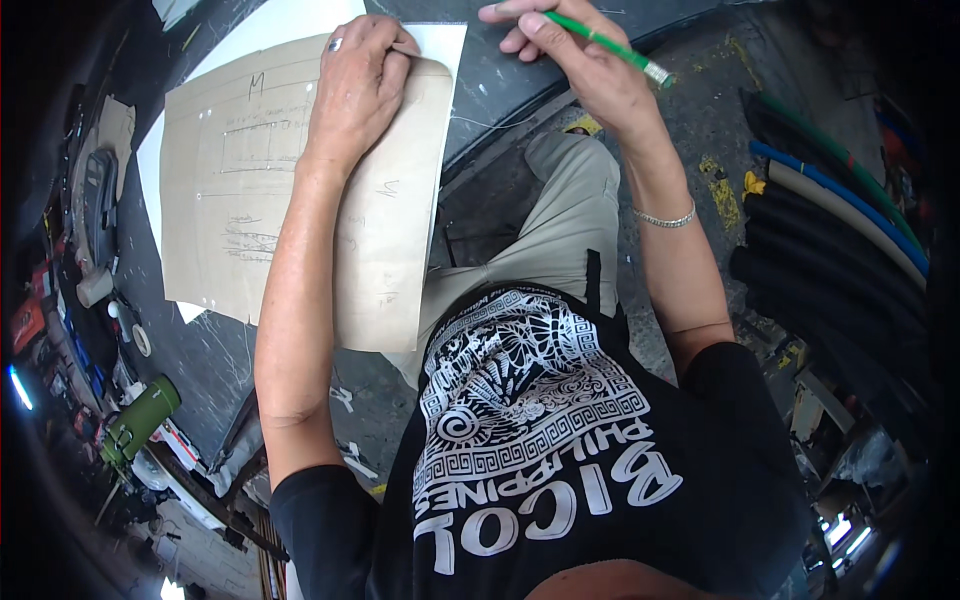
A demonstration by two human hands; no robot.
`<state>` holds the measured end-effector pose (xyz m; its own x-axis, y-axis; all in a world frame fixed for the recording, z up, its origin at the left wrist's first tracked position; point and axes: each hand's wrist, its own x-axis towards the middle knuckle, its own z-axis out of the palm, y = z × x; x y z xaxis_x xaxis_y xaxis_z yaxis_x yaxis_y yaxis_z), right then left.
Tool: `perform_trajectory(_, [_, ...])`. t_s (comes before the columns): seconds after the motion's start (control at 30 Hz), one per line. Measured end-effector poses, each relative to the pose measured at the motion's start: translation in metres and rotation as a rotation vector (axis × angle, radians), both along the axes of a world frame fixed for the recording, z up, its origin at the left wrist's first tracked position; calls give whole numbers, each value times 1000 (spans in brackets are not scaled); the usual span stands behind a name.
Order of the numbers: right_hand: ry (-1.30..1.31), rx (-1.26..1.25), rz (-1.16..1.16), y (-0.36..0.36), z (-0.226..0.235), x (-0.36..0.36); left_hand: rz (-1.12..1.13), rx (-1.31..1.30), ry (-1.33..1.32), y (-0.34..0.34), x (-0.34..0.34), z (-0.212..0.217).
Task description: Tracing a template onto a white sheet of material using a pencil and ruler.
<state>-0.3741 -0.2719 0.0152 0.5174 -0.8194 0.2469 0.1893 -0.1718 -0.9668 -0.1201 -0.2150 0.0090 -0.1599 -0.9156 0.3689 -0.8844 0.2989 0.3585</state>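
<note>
Right hand [570, 55] closed around a green pencil [600, 42], the shaft pinched between thumb and fingers and running up-left to down-right, its metal-banded end [658, 73] pointing away over the wrist; the writing tip is hidden under the fingers at the top edge of the view, so contact with any surface cannot be told. Left hand [358, 85] lies flat, fingers loosely curled, pressing on the upper right corner of a tan paper pattern [240, 210]; a ring shows on one finger, and the fingertips reach the pattern's curved upper edge. The pattern bears faint pencilled lines and marks, too small to make out, and its lower edge overhangs the table. Beneath it lies a white sheet [440, 45], visible only as a margin at the top, at the right and along the left side. Both rest on a dark, scuffed worktable [200, 350], whose far part is cut off by the frame. A bracelet [665, 219] circles the right wrist. Left of the table, small clutter is dim and distorted near the rim; a green cylindrical object [140, 420] stands out. At right, a stack of dark, blue, white and green tubes [830, 240] lies partly in shadow.
</note>
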Motion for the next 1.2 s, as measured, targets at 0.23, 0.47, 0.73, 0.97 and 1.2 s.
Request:
perform_trajectory(0.23, [-269, -167, 64, 80, 85, -31, 108, 4, -66, 16, 28, -5])
perform_trajectory(0.47, [-462, 9, 270, 43, 80, -156, 284, -1, -154, 44, 102, -21])
perform_trajectory(0.73, [-625, 180, 371, 132, 120, 8, 257, -106, 8, 45, 91, -30])
perform_trajectory(0.97, [-713, 392, 484, 14, 40, -122, 363, -79, 61, 17, 70, -2])
perform_trajectory(1.2, [-721, 481, 512, 30, 55, -102, 373, -124, -47, 9, 78, -7])
